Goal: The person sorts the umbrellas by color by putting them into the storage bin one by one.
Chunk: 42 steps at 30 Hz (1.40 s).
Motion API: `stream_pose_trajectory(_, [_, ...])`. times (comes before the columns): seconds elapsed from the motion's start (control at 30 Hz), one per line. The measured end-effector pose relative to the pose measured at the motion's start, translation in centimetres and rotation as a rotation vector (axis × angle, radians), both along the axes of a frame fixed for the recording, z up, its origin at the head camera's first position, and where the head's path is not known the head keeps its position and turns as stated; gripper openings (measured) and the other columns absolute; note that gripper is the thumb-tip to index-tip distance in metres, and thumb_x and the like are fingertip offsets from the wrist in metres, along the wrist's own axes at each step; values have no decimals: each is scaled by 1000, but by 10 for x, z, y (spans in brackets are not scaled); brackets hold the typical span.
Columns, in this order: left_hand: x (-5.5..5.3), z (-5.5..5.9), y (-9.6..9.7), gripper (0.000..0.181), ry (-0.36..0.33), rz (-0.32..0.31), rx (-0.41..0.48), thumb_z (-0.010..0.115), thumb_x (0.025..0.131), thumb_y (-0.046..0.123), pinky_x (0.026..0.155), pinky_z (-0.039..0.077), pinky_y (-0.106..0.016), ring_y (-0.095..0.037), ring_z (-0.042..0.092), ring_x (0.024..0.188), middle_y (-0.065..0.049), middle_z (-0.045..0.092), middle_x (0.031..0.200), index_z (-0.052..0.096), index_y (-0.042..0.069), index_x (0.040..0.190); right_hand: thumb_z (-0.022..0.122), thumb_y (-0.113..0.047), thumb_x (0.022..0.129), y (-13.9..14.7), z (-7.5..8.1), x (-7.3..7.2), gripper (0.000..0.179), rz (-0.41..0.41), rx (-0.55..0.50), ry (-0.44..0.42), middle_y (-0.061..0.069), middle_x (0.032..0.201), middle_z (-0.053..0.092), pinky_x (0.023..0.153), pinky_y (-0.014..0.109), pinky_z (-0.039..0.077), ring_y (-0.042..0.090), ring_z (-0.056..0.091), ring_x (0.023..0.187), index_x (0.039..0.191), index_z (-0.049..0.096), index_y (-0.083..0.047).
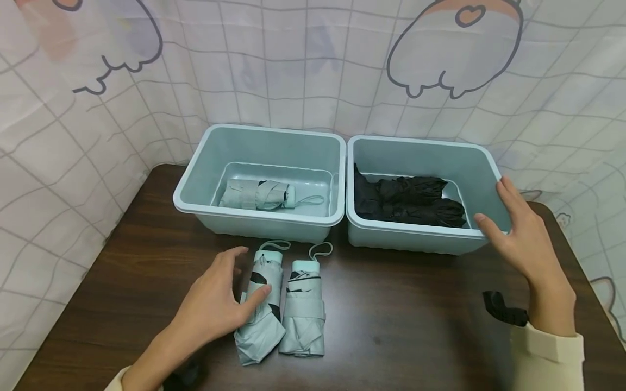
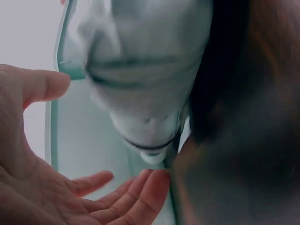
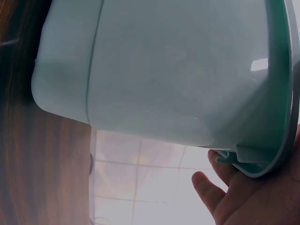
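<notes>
Two folded pale-green umbrellas lie side by side on the table, a left umbrella (image 1: 264, 309) and a right umbrella (image 1: 303, 309), each with a wrist loop at its far end. My left hand (image 1: 215, 298) is spread about the left umbrella, thumb over its near side. In the left wrist view an umbrella (image 2: 145, 61) hangs blurred before the spread fingers (image 2: 136, 197), with a visible gap. My right hand (image 1: 528, 239) holds the right corner of the right bin (image 1: 415, 239). In the right wrist view, its fingers (image 3: 206, 190) reach outside the rim.
The left bin (image 1: 259, 220) touches or nearly touches the right one and contains another pale-green folded umbrella (image 1: 256, 194). Black folded umbrellas (image 1: 411, 198) lie in the right bin. A patterned cloth (image 1: 303, 65) hangs behind and beside the dark wooden table (image 1: 386, 315).
</notes>
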State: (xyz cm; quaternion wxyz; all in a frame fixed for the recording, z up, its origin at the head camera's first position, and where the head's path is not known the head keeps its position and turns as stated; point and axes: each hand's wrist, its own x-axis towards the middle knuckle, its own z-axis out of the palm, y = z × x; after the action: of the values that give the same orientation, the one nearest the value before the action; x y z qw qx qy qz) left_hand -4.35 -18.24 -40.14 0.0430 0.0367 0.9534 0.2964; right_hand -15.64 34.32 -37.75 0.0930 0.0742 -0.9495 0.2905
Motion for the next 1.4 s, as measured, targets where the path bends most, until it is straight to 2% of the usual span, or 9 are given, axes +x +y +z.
stream_pose_trajectory(0.13, [4, -8, 6, 89, -73, 24, 23, 71, 93, 62, 85, 61, -50, -27, 72, 117, -15, 61, 141, 42, 6, 155, 57, -33, 104, -1, 0, 1, 78, -3, -4, -6, 14, 178, 16, 120, 82, 20, 57, 23, 158, 169, 22, -10])
stream_pose_trajectory(0.33, [3, -18, 15, 86, -62, -1, -33, 74, 92, 55, 93, 58, -60, -40, 70, 115, -20, 60, 143, 46, 1, 153, 57, -35, 104, -2, 0, 1, 78, -14, 5, -7, 15, 178, 16, 121, 82, 19, 55, 22, 159, 169, 22, -9])
stream_pose_trajectory(0.47, [3, -18, 16, 92, -95, 0, -69, 72, 92, 60, 95, 56, -64, -45, 69, 119, -23, 58, 146, 45, -2, 154, 57, -34, 104, -2, 0, 0, 78, -16, 9, -10, 17, 178, 16, 120, 83, 19, 57, 22, 159, 169, 22, -8])
stream_pose_trajectory(0.7, [1, -16, 22, 104, -177, -6, -63, 72, 90, 66, 106, 52, -64, -46, 59, 136, -26, 51, 154, 39, -6, 158, 59, -33, 103, -2, 2, 1, 78, -17, 10, 8, 16, 178, 19, 116, 85, 23, 59, 26, 156, 169, 23, -11])
stream_pose_trajectory(0.87, [-2, -15, 25, 108, -177, -20, -109, 75, 87, 66, 103, 54, -63, -45, 59, 135, -29, 53, 151, 39, -9, 156, 59, -34, 103, -1, 0, 1, 79, -18, 14, 13, 14, 178, 18, 118, 84, 22, 57, 25, 158, 170, 23, -12])
stream_pose_trajectory(1.07, [-3, -17, 24, 106, -202, -22, -201, 71, 87, 71, 98, 55, -62, -44, 64, 125, -29, 61, 140, 47, -11, 148, 58, -35, 103, -1, -1, 0, 79, -13, 9, -3, 13, 178, 17, 119, 83, 21, 56, 24, 158, 170, 23, -11])
stream_pose_trajectory(1.2, [-4, -20, 24, 105, -217, -15, -200, 70, 86, 73, 99, 54, -61, -45, 63, 122, -29, 63, 137, 49, -11, 144, 57, -34, 104, -1, -1, 0, 78, -13, 12, -9, 14, 178, 17, 119, 82, 22, 56, 24, 158, 169, 23, -10])
stream_pose_trajectory(1.4, [-5, -23, 25, 100, -196, -6, -197, 72, 86, 69, 100, 54, -60, -46, 62, 121, -30, 63, 133, 51, -12, 141, 57, -33, 104, -1, 0, 1, 77, -18, 14, 3, 16, 178, 18, 123, 79, 20, 54, 23, 160, 168, 24, -7])
